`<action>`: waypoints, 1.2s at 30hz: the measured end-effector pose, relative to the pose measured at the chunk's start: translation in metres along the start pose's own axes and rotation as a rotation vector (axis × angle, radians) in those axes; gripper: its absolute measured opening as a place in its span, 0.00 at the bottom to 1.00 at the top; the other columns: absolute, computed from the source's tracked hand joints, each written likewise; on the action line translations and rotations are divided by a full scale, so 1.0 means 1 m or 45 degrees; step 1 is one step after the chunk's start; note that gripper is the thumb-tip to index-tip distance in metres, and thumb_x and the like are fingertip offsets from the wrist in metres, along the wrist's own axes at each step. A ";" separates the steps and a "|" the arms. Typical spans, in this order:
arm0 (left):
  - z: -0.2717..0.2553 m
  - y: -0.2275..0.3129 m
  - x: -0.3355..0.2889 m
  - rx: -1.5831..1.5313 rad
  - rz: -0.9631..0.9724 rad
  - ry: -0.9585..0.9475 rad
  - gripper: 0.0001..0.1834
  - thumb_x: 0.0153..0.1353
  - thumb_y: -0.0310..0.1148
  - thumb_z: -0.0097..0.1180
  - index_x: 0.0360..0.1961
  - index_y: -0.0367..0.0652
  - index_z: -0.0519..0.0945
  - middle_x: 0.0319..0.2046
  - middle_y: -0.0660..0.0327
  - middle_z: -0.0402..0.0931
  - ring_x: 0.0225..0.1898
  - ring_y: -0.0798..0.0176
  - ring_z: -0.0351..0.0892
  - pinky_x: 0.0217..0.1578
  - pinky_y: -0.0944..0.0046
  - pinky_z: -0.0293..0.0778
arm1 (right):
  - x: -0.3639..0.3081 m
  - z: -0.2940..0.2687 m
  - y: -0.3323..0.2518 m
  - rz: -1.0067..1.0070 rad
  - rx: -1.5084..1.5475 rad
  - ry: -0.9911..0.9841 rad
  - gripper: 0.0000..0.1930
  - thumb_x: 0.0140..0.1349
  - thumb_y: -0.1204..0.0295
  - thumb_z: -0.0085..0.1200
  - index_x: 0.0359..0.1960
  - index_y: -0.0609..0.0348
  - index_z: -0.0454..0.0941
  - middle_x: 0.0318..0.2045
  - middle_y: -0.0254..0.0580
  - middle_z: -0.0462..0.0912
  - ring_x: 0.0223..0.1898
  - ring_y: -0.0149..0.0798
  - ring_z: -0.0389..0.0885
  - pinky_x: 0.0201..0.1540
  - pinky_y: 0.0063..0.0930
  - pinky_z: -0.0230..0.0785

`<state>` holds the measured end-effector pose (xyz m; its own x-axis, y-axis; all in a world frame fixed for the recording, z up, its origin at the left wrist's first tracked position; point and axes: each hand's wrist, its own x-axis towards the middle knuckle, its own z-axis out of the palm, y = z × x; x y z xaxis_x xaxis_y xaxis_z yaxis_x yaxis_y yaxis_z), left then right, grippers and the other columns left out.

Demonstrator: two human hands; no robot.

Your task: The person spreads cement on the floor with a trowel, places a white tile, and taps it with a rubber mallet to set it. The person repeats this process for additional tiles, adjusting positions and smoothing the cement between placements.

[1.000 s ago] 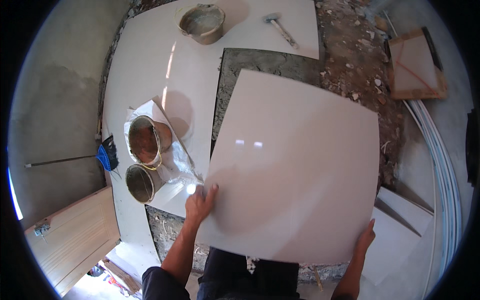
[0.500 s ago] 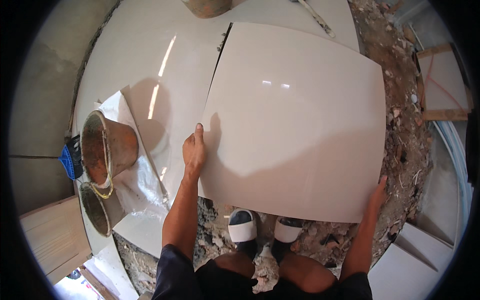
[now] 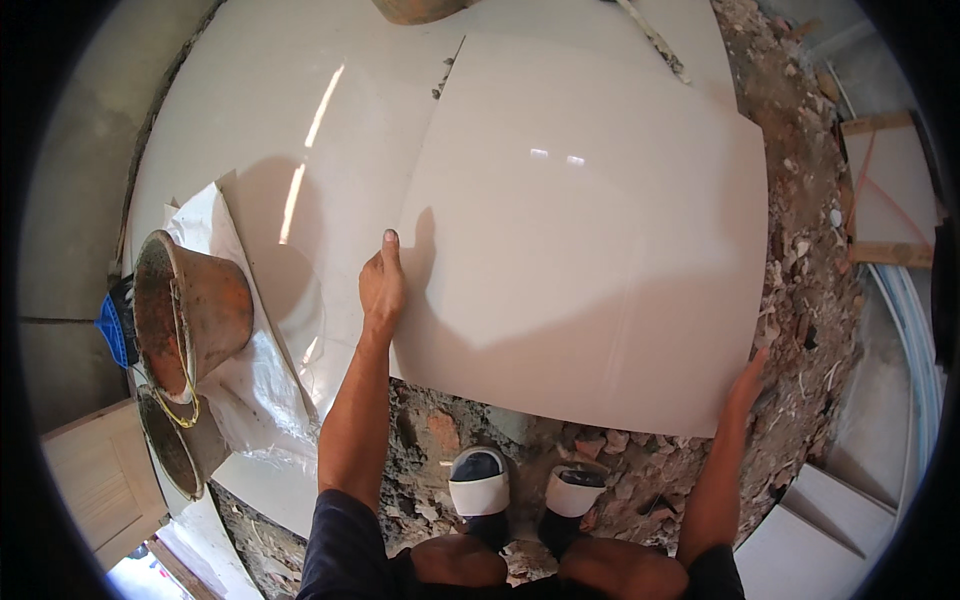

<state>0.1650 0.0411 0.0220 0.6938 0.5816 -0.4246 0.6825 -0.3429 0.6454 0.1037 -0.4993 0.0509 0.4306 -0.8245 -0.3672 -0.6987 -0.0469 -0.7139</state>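
Pale tile point(image 3: 590, 230) held: left hand point(image 3: 382, 280) curled at its left edge, right hand point(image 3: 743, 387) curled at its lower-right edge

Rubble floor point(image 3: 800, 250) partly covered with glossy pale floor tiles point(image 3: 240, 100)
On the tiles stand mortar-stained buckets point(image 3: 222, 305), one on crinkled plastic sheeting point(image 3: 265, 375); a tool handle point(image 3: 655, 40) lies farther off. Whether the large square tile point(image 3: 590, 250) fully rests is unclear.

The large tile point(image 3: 590, 230) now hides the grey mortar visible one second earlier. Its left edge lies closer to the laid tile point(image 3: 230, 130). White-strapped sandals point(image 3: 480, 495) have entered view.
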 end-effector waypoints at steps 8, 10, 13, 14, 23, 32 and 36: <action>0.003 0.003 0.005 -0.035 -0.020 0.018 0.45 0.64 0.67 0.29 0.25 0.26 0.73 0.24 0.44 0.71 0.30 0.51 0.67 0.41 0.51 0.66 | 0.009 0.010 0.002 0.031 -0.004 0.025 0.50 0.59 0.32 0.40 0.63 0.72 0.64 0.63 0.59 0.66 0.62 0.52 0.66 0.63 0.41 0.56; 0.002 0.002 0.005 -0.061 -0.006 0.028 0.46 0.64 0.68 0.28 0.27 0.25 0.73 0.25 0.44 0.72 0.31 0.50 0.68 0.42 0.51 0.66 | 0.009 0.013 0.002 0.068 0.014 -0.008 0.50 0.59 0.31 0.41 0.63 0.72 0.63 0.63 0.58 0.66 0.62 0.52 0.66 0.63 0.41 0.56; 0.002 0.001 0.007 -0.032 -0.027 0.018 0.48 0.64 0.69 0.27 0.31 0.24 0.75 0.26 0.43 0.74 0.32 0.49 0.70 0.43 0.51 0.66 | 0.010 0.015 0.003 0.069 0.021 -0.029 0.51 0.58 0.30 0.41 0.63 0.71 0.63 0.63 0.58 0.65 0.63 0.51 0.65 0.63 0.40 0.56; 0.002 0.001 0.008 -0.004 -0.049 0.015 0.49 0.63 0.69 0.27 0.32 0.23 0.76 0.27 0.42 0.74 0.33 0.49 0.71 0.43 0.51 0.67 | 0.010 0.015 0.003 0.060 0.000 -0.043 0.51 0.58 0.30 0.41 0.63 0.71 0.63 0.63 0.58 0.65 0.63 0.51 0.65 0.64 0.40 0.56; 0.005 0.001 0.014 0.041 -0.072 0.024 0.51 0.63 0.70 0.25 0.36 0.23 0.78 0.31 0.39 0.77 0.38 0.45 0.74 0.47 0.50 0.67 | 0.013 0.023 0.000 0.034 0.020 -0.084 0.52 0.58 0.30 0.41 0.62 0.74 0.62 0.63 0.59 0.65 0.62 0.51 0.65 0.64 0.40 0.56; 0.007 0.001 0.012 0.040 -0.075 0.064 0.51 0.63 0.69 0.24 0.35 0.23 0.78 0.31 0.40 0.77 0.37 0.46 0.74 0.46 0.50 0.67 | 0.024 0.024 0.011 -0.019 0.008 -0.062 0.51 0.57 0.30 0.42 0.59 0.77 0.67 0.59 0.60 0.70 0.58 0.52 0.70 0.61 0.39 0.59; 0.007 0.002 0.011 0.095 -0.046 0.066 0.50 0.64 0.69 0.24 0.36 0.23 0.78 0.31 0.39 0.77 0.37 0.45 0.75 0.46 0.50 0.67 | 0.025 0.024 0.010 0.000 -0.028 -0.048 0.50 0.58 0.31 0.41 0.57 0.77 0.69 0.57 0.60 0.72 0.56 0.52 0.71 0.59 0.39 0.60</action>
<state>0.1756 0.0413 0.0142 0.6569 0.6312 -0.4124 0.7236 -0.3741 0.5801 0.1214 -0.5069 0.0208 0.4517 -0.8026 -0.3895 -0.7106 -0.0597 -0.7011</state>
